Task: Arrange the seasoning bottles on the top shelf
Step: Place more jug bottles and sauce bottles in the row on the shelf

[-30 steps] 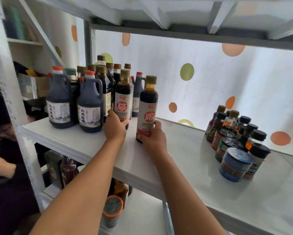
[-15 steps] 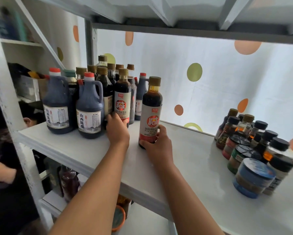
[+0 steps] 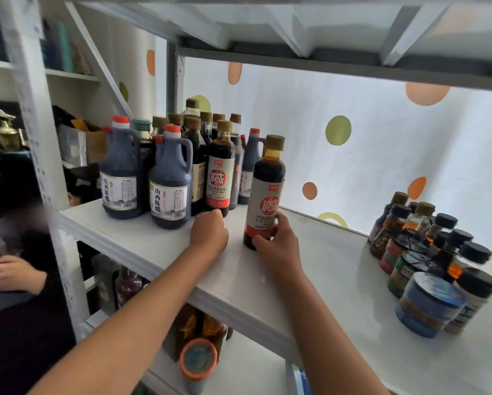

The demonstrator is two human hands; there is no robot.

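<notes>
A white shelf [image 3: 338, 269] carries a cluster of dark sauce bottles at its left. My right hand [image 3: 276, 243] grips the base of a soy sauce bottle [image 3: 264, 192] with a gold cap and a red and white label, standing upright a little right of the cluster. My left hand [image 3: 209, 232] rests at the foot of a matching bottle [image 3: 220, 169] at the cluster's front, fingers curled against its base. Two dark vinegar jugs [image 3: 169, 183] with red caps stand at the front left.
Several small jars and black-capped bottles [image 3: 427, 252] crowd the shelf's right end, with a blue-lidded tub [image 3: 429, 303] nearest. A metal frame runs overhead. Another person's hand [image 3: 8, 272] shows at the far left. More bottles and an orange-lidded jar [image 3: 197, 360] sit on the lower shelf.
The view has shifted slightly; my left hand slid down to the base of the left bottle. My right hand keeps its grip on the right bottle, which stays upright.
</notes>
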